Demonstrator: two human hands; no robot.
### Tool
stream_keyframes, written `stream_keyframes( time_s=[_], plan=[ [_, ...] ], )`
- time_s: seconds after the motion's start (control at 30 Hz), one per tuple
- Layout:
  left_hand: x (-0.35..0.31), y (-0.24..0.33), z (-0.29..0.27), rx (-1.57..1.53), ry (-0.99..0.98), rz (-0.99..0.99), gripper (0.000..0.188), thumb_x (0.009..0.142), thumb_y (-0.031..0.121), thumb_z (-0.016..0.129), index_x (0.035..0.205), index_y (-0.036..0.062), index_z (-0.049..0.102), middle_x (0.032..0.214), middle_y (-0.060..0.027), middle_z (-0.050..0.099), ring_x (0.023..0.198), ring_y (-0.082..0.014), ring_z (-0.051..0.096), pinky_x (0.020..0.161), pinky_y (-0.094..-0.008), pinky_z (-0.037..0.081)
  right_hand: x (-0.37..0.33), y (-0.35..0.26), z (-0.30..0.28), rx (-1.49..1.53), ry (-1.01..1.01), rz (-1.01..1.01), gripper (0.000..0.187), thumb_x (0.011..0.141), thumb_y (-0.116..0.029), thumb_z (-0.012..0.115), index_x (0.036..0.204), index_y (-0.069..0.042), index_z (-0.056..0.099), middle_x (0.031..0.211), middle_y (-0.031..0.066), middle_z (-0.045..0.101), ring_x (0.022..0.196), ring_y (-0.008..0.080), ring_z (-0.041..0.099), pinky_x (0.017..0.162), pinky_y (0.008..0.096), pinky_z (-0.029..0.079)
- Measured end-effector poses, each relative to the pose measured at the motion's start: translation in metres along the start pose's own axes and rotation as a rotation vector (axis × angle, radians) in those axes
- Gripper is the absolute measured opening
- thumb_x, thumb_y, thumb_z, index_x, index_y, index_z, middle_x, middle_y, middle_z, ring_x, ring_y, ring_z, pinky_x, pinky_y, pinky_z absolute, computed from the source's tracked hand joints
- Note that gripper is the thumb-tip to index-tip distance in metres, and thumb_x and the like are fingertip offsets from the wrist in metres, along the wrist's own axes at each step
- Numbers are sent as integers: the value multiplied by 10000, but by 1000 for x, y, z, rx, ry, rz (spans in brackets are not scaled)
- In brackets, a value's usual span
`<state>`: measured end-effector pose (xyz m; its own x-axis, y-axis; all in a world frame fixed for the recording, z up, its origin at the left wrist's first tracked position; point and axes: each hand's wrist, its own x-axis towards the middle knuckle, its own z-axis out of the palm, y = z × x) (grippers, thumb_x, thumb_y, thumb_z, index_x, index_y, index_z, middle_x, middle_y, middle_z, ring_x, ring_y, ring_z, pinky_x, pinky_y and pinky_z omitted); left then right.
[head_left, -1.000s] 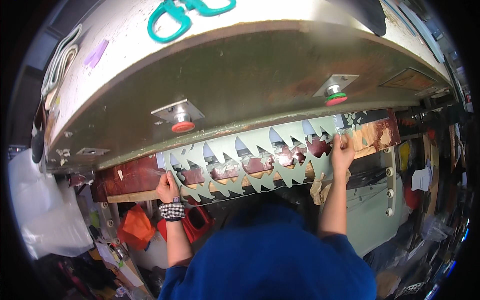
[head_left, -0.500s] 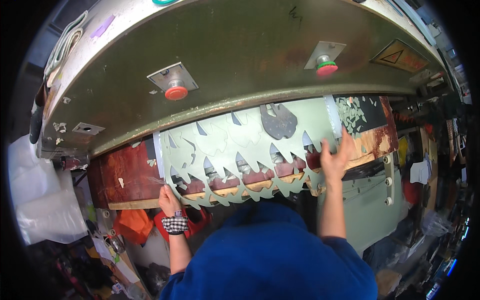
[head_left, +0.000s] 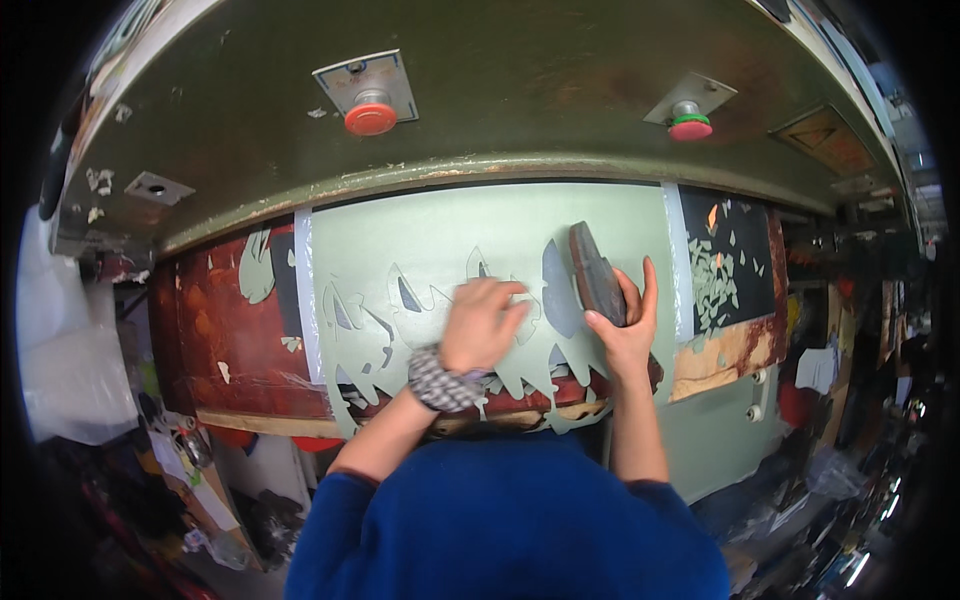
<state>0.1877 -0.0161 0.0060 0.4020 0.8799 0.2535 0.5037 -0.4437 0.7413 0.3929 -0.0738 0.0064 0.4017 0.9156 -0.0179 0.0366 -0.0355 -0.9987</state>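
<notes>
A pale green sheet (head_left: 420,220) lies across the press bed, with cut outlines on it and a jagged, cut-away near edge. My right hand (head_left: 630,330) grips a dark, thick cutting die (head_left: 597,278), which is tipped up on its edge above the sheet's right part. Beside the die, a blue-grey shaped patch (head_left: 562,290) shows in the sheet. Over the middle of the sheet is my left hand (head_left: 482,325), its fingers apart and pointing right, close to a cut outline. Nothing shows in it, and its fingers are slightly blurred.
The green press beam (head_left: 540,110) spans the far side, carrying a red button (head_left: 371,115) and a red-green button (head_left: 690,124). Small green scraps (head_left: 712,280) lie on a black pad at the right. A cut green piece (head_left: 257,268) rests on the reddish board (head_left: 210,320) at left.
My left hand has left the sheet's near-left edge for its middle. My right hand has moved left and taken hold of the die, tilting it up. A green piece now lies on the left board.
</notes>
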Motion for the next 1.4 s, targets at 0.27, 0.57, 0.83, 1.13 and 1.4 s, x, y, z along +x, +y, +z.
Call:
stream_keyframes(
  time_s=[0.27,0.57,0.83,1.13,1.4],
  plan=[
    [37,32,59,-120,-40,-32,214,933,212,496,972,35,610,837,-99,599,842,-257,562,773,-374,353,-4,16,-6,292,4,-15,1057,683,-12,778,1497,-66,105,1304,155,506,1177,230,496,1027,348,371],
    [18,6,35,318,29,25,109,856,140,613,912,46,614,804,-66,566,788,-220,519,752,-352,362,-2,-8,-84,1555,458,-83,642,813,-267,676,1352,-25,425,1278,198,486,1185,375,439,1092,550,320],
    [17,-6,-15,278,69,-91,400,810,143,680,1181,45,569,775,-57,536,760,-224,530,734,-352,382,-26,6,-113,1454,621,-138,595,875,-319,621,1352,-19,428,1296,235,480,1219,391,426,1085,546,327],
    [-33,-43,-73,425,198,-122,304,809,70,631,1111,47,606,831,-87,576,808,-257,552,766,-374,399,45,7,-60,-648,32,-299,1012,580,-139,844,1426,-46,297,1276,211,490,1159,336,502,1007,400,404],
    [-143,-67,-115,579,546,-498,277,873,83,606,1116,-25,526,1010,-167,540,906,-292,538,787,-369,435,51,-29,-63,-312,282,-296,964,687,-197,791,1442,25,234,1325,239,435,1216,376,435,1013,429,373]
  ],
)
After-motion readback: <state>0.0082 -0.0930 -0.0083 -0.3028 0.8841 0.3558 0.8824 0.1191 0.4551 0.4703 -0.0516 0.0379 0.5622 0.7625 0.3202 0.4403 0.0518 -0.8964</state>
